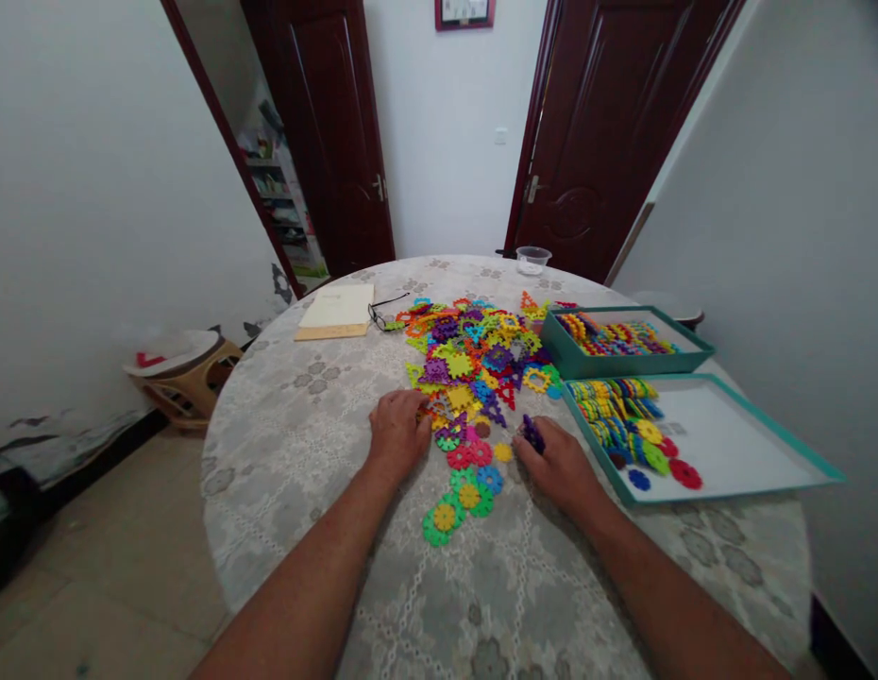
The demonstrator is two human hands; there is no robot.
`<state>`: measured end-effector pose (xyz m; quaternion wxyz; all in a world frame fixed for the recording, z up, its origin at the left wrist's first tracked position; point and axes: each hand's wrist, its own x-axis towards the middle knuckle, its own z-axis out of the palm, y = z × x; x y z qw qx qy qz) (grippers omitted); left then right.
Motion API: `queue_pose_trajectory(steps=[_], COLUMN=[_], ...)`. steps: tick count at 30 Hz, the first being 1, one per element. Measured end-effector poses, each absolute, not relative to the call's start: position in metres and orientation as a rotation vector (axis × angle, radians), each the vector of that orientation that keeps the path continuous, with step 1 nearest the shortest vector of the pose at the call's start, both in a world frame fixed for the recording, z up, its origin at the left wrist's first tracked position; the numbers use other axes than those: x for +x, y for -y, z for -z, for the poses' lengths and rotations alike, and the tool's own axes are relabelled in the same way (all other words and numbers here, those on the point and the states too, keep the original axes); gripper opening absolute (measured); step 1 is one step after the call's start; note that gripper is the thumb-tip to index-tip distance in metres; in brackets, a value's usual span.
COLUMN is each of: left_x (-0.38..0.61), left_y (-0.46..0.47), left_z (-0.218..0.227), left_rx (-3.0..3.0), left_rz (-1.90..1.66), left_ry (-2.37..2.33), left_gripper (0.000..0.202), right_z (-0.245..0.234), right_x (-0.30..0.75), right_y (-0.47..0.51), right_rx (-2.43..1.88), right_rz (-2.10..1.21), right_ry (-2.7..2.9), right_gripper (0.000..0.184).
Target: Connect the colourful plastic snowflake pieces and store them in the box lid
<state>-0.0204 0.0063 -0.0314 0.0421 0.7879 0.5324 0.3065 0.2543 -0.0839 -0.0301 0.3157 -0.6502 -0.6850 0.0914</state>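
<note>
A heap of colourful plastic interlocking pieces (pixel 459 364), with toothed discs, squares and triangles, lies mid-table. My left hand (pixel 398 427) rests at the heap's near left edge, its fingers curled in among orange and purple pieces; whatever they grip is hidden. To the right of the heap, my right hand (pixel 556 463) is closed around purple interlocking pieces (pixel 531 434), stood on edge between thumb and fingers. Between both hands a trail of round notched discs runs towards me: pink discs (pixel 470 455), a blue disc (pixel 490 479) and green discs with yellow centres (pixel 444 518).
On the right stand a green box (pixel 627 364) with rows of stacked pieces and a white-bottomed lid (pixel 736 439) holding more rows and loose discs. A notebook (pixel 338 307), eyeglasses (pixel 382 316) and a clear plastic bowl (pixel 532 259) lie farther back on the round table (pixel 269 444).
</note>
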Motion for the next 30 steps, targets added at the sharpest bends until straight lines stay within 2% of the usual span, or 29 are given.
queue_pose_trajectory(steps=[6, 10, 15, 22, 30], left_x=[-0.015, -0.013, -0.009, -0.006, 0.000], left_y=[0.000, 0.005, 0.010, 0.006, 0.005], left_z=[0.025, 0.019, 0.016, 0.020, 0.023], left_rx=[2.546, 2.605, 2.675, 2.701, 2.788], left_rz=[-0.929, -0.957, -0.786, -0.686, -0.708], left_ry=[-1.495, -1.250, -1.048, -1.028, -1.008], left_gripper=[0.015, 0.023, 0.042, 0.030, 0.029], right_z=[0.031, 0.031, 0.028, 0.028, 0.026], right_x=[0.258, 0.260, 0.261, 0.261, 0.259], right_y=[0.082, 0.081, 0.082, 0.082, 0.084], right_rx=[-1.736, -1.752, -1.744, -1.725, -1.708], right_rz=[-0.256, -0.290, -0.301, -0.286, -0.282], right_ry=[1.774, 1.797, 1.832, 1.844, 1.776], right_gripper=[0.016, 0.017, 0.020, 0.021, 0.021])
